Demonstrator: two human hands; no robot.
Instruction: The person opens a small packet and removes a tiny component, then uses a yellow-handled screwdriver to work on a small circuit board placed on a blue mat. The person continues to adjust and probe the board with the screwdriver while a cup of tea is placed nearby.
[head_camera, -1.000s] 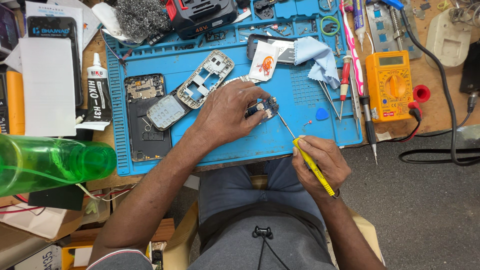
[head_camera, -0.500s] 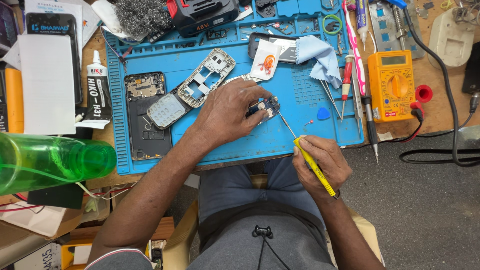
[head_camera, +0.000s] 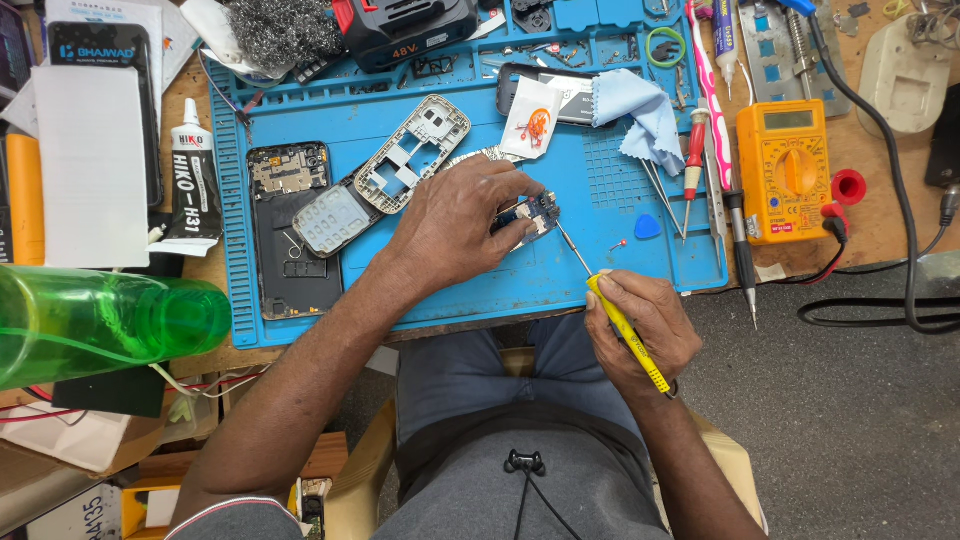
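- One blue work mat (head_camera: 480, 275) covers the bench, its near edge just above the person's lap.
- One green bottle (head_camera: 100, 320) lies on its side at the left, off the mat.
- One orange multimeter (head_camera: 790, 170) sits right of the mat.
- One dark phone body (head_camera: 285, 225) and two grey phone frames (head_camera: 415, 150) lie on the mat's left half.
- The left hand (head_camera: 460, 220) presses down, fingers curled over one small circuit board (head_camera: 530, 212) at mid-mat.
- The right hand (head_camera: 640, 335) is fisted around one yellow screwdriver (head_camera: 625, 330), its tip touching the board.
- One tiny red-headed screw (head_camera: 620, 243) lies just right of the shaft.
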